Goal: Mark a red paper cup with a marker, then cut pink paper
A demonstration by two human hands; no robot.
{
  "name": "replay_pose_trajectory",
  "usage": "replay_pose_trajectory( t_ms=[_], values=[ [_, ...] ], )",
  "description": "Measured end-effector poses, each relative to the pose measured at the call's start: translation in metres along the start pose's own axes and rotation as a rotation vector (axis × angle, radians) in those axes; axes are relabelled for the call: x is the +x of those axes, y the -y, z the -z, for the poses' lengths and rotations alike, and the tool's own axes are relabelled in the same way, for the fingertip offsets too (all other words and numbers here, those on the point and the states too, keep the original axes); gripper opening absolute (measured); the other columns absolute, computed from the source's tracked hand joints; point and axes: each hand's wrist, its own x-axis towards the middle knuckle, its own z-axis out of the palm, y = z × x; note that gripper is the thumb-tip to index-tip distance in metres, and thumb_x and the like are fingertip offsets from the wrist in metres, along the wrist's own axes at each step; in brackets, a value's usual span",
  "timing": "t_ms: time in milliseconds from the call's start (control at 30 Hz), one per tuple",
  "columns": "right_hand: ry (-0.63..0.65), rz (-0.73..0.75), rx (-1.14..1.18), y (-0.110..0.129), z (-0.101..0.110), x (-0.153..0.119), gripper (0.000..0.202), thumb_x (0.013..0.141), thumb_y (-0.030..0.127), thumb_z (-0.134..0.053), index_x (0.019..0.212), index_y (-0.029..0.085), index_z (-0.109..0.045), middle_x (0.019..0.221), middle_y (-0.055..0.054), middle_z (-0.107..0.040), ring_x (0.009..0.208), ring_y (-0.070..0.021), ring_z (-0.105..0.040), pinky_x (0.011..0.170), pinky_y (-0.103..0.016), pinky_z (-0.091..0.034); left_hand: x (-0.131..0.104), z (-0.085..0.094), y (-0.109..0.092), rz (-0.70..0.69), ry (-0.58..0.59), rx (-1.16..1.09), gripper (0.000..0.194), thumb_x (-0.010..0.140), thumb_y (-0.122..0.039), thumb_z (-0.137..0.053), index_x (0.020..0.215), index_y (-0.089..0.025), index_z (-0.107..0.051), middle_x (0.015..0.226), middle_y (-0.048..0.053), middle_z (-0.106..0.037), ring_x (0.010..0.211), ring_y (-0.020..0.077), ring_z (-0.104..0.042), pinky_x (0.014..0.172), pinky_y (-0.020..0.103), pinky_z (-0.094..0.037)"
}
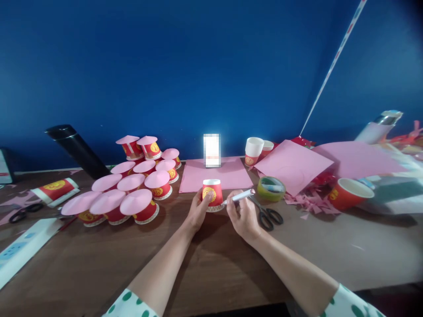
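Note:
In the head view, a red paper cup with a yellow emblem stands upside down, a patterned white band round its lower rim. My left hand grips its left side, fingers closed round it. On the right, my right hand holds a white marker in a pinch, its tip beside the cup's lower right edge. Whether the tip touches the band is too small to tell. Behind the cup lies a stack of pink paper. Black-handled scissors lie just right of my right hand.
Several red cups with pink cone tops are grouped at left, near a black bottle and a white power strip. A lit phone stands behind. Rightward are tape, white-topped cups, pink sheets and a tipped cup.

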Motion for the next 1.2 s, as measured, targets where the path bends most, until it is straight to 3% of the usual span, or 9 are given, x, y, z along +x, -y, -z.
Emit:
replay_pose_trajectory(
  t_ms=[433, 667, 933, 1200],
  values=[
    [0.037, 0.023, 0.030, -0.0034, -0.0029, 0.0001, 0.003, 0.083, 0.019, -0.043, 0.081, 0.018, -0.046, 0.070, -0.001, -0.055, 0.060, -0.0134, -0.053, 0.061, -0.024, -0.042, -0.0003, -0.0002, -0.0015, 0.001, 0.018, -0.050, 0.029, 0.075, -0.039, -0.059, 0.094, -0.016, -0.058, 0.080, 0.002, -0.060, 0.073, 0.0146, -0.056, 0.070, 0.027, -0.044],
    [0.029, 0.029, 0.031, -0.0013, -0.0013, -0.0003, 0.004, 0.084, 0.020, -0.043, 0.081, 0.019, -0.046, 0.070, -0.001, -0.055, 0.061, -0.0133, -0.053, 0.061, -0.024, -0.042, 0.0020, 0.0021, -0.0037, 0.005, -0.022, 0.031, 0.045, 0.066, -0.037, -0.069, 0.103, -0.017, -0.054, 0.084, 0.004, -0.061, 0.076, 0.0167, -0.057, 0.070, 0.029, -0.045],
    [0.041, 0.049, 0.043, 0.0034, 0.0022, -0.0001, 0.008, 0.085, 0.020, -0.042, 0.079, 0.019, -0.047, 0.065, 0.002, -0.051, 0.052, -0.0102, -0.047, 0.056, -0.021, -0.039, 0.0005, -0.0024, -0.0068, 0.004, -0.045, -0.079, 0.031, 0.072, -0.040, -0.063, 0.089, -0.016, -0.054, 0.076, 0.001, -0.055, 0.067, 0.0118, -0.053, 0.066, 0.025, -0.043],
    [0.025, 0.015, 0.040, 0.0025, 0.0021, 0.0002, 0.009, 0.085, 0.021, -0.041, 0.079, 0.019, -0.047, 0.067, 0.000, -0.053, 0.054, -0.0113, -0.049, 0.057, -0.022, -0.041, 0.0001, -0.0030, -0.0066, 0.012, -0.049, -0.036, 0.036, 0.070, -0.042, -0.064, 0.092, -0.015, -0.055, 0.076, 0.002, -0.056, 0.067, 0.0128, -0.053, 0.066, 0.025, -0.043]
  ],
)
